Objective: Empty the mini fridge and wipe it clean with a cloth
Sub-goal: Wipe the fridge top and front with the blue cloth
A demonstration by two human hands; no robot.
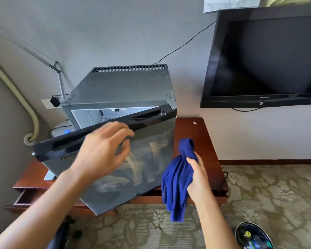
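A black mini fridge stands on a low wooden table. Its glossy door hangs partly ajar, and a strip of white interior shows through the gap. My left hand hovers at the door's top edge with fingers loosely spread, holding nothing; contact with the door is unclear. To the right of the door, my right hand grips a bunched dark blue cloth that hangs down below the table's edge.
A black TV hangs on the wall at right. A desk lamp arm and a wall socket sit behind the fridge at left. The table's drawer is pulled out. A round bin stands on the patterned carpet.
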